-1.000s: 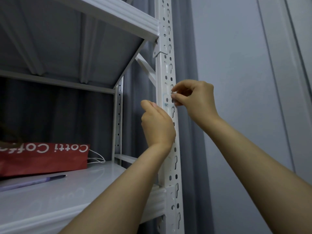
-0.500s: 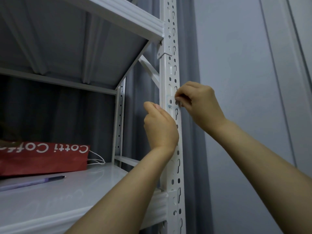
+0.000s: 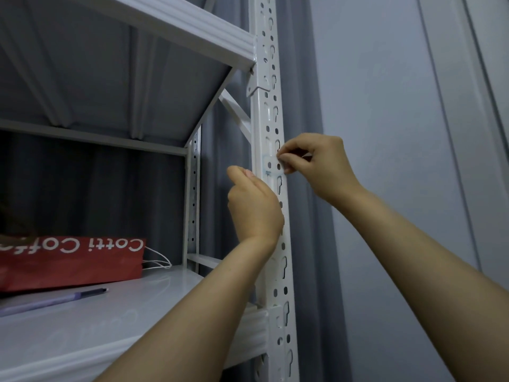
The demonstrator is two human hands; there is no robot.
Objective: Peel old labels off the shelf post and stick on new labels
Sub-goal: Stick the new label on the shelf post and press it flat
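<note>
The white slotted post (image 3: 271, 111) stands upright at the front right corner of the shelf (image 3: 110, 326). A small pale label (image 3: 269, 166) with faint blue marks sits on the post's front face, about midway between this shelf and the upper shelf (image 3: 179, 26).

The right hand (image 3: 319, 166) reaches in from the right, thumb and forefinger pressed together on the label's right edge at the side of the post. The left hand (image 3: 254, 208) is raised just left of the post below the label, its back to the camera, fingers curled and thumb on top. I cannot tell whether it holds anything.

A red bag (image 3: 71, 263) with white lettering lies toward the shelf's back left, with a purple pen (image 3: 55, 300) in front of it. A grey curtain (image 3: 303, 106) hangs behind the post.
</note>
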